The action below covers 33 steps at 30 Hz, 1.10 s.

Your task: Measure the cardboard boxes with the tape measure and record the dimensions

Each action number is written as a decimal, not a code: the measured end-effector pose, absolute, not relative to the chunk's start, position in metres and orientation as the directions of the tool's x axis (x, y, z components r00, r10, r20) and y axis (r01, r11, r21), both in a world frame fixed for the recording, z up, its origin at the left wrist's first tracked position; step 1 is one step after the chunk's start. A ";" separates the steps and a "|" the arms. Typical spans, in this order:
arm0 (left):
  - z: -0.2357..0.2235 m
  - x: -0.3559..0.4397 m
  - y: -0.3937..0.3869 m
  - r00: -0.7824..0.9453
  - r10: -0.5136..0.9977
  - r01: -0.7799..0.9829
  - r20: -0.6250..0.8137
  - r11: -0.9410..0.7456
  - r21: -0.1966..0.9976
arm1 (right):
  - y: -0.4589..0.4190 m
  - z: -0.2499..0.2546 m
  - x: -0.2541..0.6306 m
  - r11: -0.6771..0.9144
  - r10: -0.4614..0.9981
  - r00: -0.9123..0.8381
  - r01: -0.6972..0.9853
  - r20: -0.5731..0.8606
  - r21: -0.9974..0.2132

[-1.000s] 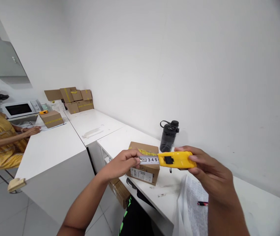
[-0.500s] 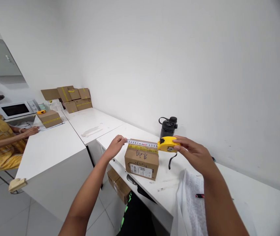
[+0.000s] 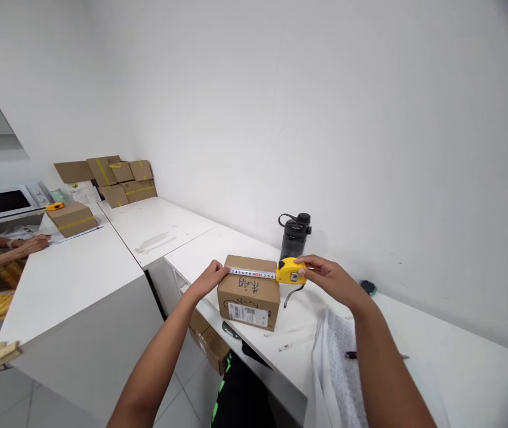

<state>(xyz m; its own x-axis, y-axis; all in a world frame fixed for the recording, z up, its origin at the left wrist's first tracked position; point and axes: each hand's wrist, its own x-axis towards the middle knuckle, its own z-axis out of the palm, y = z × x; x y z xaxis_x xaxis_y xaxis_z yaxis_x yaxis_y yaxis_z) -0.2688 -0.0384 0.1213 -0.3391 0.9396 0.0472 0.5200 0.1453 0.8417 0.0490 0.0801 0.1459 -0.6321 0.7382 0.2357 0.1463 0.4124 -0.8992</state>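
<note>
A small brown cardboard box [image 3: 247,295] with a white label stands on the white table [image 3: 218,246] in front of me. My right hand [image 3: 325,277] grips a yellow tape measure [image 3: 290,271] at the box's right top edge. Its white blade [image 3: 252,273] runs leftward across the box top. My left hand [image 3: 210,277] pinches the blade's end at the box's left edge.
A black water bottle [image 3: 294,237] stands behind the box by the wall. Printed paper [image 3: 342,368] and a pen [image 3: 353,355] lie to the right. Stacked cardboard boxes [image 3: 120,178] sit at the far back. Another person's arm [image 3: 8,249] rests on the left table near a microwave [image 3: 2,202].
The tape measure came down from in front of my face onto the box top, and the blade was drawn out longer. My view has shifted slightly right.
</note>
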 end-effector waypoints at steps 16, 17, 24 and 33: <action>0.143 -0.285 -0.042 -0.192 0.981 0.412 0.000 0.081 0.907 | 0.039 0.174 0.043 0.576 0.755 -0.622 0.476 0.209 -0.664; 0.149 -0.286 -0.038 -0.201 0.979 0.406 0.021 0.064 0.912 | 0.026 0.178 0.040 0.599 0.749 -0.626 0.499 0.217 -0.626; 0.174 -0.264 0.029 -0.199 0.975 0.501 0.096 0.017 0.865 | -0.074 0.154 -0.032 0.851 0.507 -0.666 0.487 0.548 -0.196; 0.157 -0.243 0.050 -0.145 0.987 0.712 0.066 0.057 0.700 | -0.076 0.125 -0.059 0.800 0.574 -0.652 0.577 0.496 -0.167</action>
